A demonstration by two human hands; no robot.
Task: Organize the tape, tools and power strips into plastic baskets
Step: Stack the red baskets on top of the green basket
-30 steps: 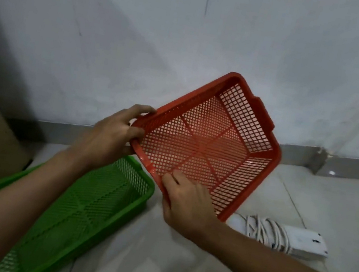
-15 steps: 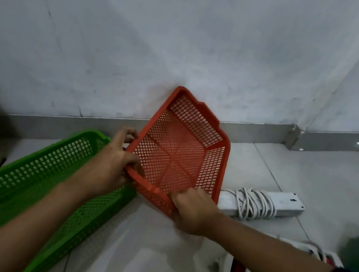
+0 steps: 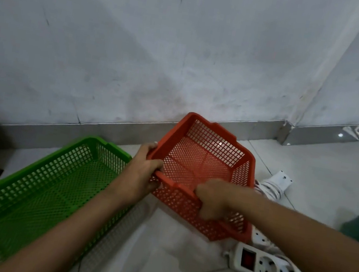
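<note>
1. The orange basket is held by both hands near the base of the wall, open side up, tilted slightly toward the camera.
2. The left hand closes on the basket's left corner rim, thumb inside.
3. The right hand closes on the near rim, fingers curled over the edge.
4. The green basket sits on the floor just left of the orange basket, empty.
5. 1 white power strip with a red switch lies on the floor at the lower right, partly under the right forearm.
6. A second white strip with coiled cord lies behind the orange basket.
</note>
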